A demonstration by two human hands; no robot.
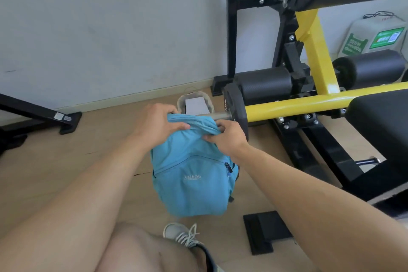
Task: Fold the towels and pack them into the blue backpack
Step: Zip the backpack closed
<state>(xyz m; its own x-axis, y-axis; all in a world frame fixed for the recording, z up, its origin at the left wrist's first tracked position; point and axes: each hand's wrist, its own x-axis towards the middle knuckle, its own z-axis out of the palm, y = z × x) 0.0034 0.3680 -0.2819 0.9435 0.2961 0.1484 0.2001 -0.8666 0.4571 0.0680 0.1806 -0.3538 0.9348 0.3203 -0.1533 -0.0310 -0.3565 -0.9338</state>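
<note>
The blue backpack point(191, 174) stands upright on the wooden floor in front of me, its front pocket and small white logo facing me. My left hand point(157, 125) grips the bunched top edge of the bag from the left. My right hand point(227, 137) pinches the same top edge from the right, fingers curled into the fabric. The bag's top is gathered between both hands, so its opening and contents are hidden. No towel shows outside the bag.
A yellow and black exercise bench point(313, 99) fills the right side, its steel bar end just behind the bag. A small grey bag point(194, 102) sits behind the backpack. My knee and shoe point(184, 234) are below it. A black foot plate point(266, 231) lies lower right.
</note>
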